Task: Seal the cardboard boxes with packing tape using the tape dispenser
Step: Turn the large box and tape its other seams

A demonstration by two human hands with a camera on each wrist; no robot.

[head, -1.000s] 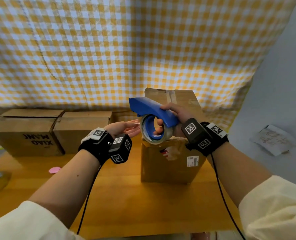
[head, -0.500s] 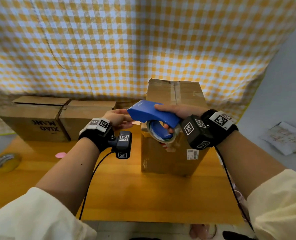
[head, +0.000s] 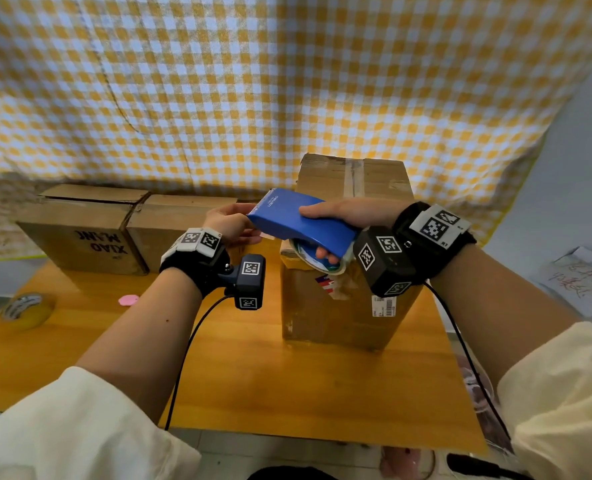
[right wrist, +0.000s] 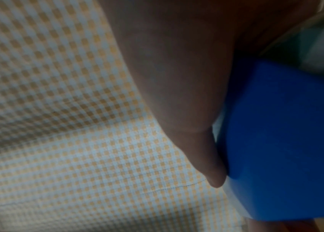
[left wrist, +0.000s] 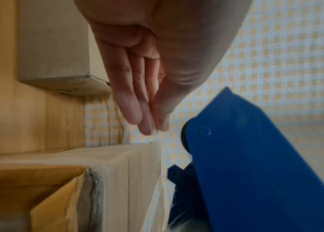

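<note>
My right hand (head: 317,232) grips the blue tape dispenser (head: 287,216), thumb on its top and fingers through the tape roll (head: 336,268). The dispenser hangs in front of the tall cardboard box (head: 350,306), at the height of the box's near top edge. My left hand (head: 246,232) is at the dispenser's front end. In the left wrist view its straight fingers and thumb (left wrist: 153,128) pinch a clear tape end beside the dispenser (left wrist: 256,157). The right wrist view shows only my thumb (right wrist: 214,177) against the blue body (right wrist: 285,141).
Two lower cardboard boxes (head: 80,230) (head: 173,220) stand side by side at the back left of the wooden table (head: 253,375). A loose tape roll (head: 28,310) lies at the left edge, a small pink item (head: 128,299) nearby. Checked cloth (head: 287,81) hangs behind.
The dispenser has tipped flatter, its front pointing left. My left hand moved from open beside the roll to the dispenser's front, where it now pinches the tape end.
</note>
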